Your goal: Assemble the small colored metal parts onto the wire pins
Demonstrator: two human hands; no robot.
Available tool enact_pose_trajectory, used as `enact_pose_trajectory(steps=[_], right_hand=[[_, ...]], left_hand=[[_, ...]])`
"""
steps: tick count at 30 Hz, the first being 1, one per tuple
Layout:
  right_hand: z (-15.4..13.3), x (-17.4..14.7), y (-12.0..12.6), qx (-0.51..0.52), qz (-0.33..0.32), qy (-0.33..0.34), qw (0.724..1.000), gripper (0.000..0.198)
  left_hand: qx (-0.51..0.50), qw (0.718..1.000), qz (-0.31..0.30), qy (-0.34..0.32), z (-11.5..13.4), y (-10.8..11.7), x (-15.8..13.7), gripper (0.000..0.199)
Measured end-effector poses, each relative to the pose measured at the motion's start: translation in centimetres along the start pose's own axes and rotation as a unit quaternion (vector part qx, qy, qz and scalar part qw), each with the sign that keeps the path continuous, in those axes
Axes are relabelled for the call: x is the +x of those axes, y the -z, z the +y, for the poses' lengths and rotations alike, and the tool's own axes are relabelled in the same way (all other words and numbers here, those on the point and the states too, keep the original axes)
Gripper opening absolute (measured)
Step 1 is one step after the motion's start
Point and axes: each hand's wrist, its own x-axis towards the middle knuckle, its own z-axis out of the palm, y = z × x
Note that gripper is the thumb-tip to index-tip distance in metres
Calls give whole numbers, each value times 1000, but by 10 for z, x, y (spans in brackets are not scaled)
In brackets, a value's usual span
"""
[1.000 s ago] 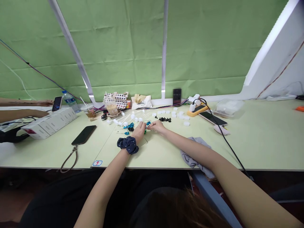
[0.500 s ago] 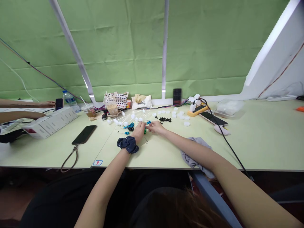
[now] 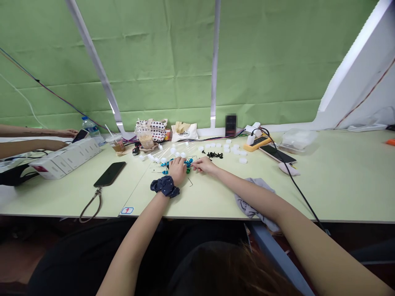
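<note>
My left hand, with a dark dotted scrunchie on its wrist, lies palm down over a cluster of small shiny blue pieces. Its fingers stretch forward, apart from the right hand. My right hand is closed in a pinch beside more blue pieces; what lies between its fingertips is too small to name. A green piece sits between the two hands. Just in front of them, a thin bent metal rod rests on the table.
Small black parts and white round caps lie beyond my right hand. A phone lies left, a second phone right, near a yellow device. A co-worker's hand holds a phone behind white boxes.
My left hand has drawn back left from my right fingertips and flattened over the pieces, uncovering blue ones between the hands. My right hand has barely moved. The co-worker's phone has tilted.
</note>
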Motion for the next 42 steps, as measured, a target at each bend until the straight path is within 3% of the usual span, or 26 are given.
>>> enact_pose_trajectory(steps=[5, 9, 17, 22, 29, 42], right_hand=[[1, 1, 2, -12, -54, 25, 998, 25], [-3, -4, 1, -25, -67, 27, 997, 30], [-11, -12, -3, -92, 49, 14, 994, 25], [-12, -15, -5, -110, 82, 19, 990, 26], [-9, -8, -2, -129, 94, 36, 987, 31], [-15, -11, 5, -322, 57, 17, 945, 17]], left_hand=[[-51, 998, -25, 2, 3, 5, -2, 38], [-84, 995, -48, 15, 1, 4, 0, 33], [-57, 998, -32, 0, 1, 5, 1, 26], [-38, 998, -32, -27, 2, 5, 0, 26], [-10, 999, -42, 27, 2, 7, 0, 20], [4, 997, -56, 51, -7, -2, -2, 27]])
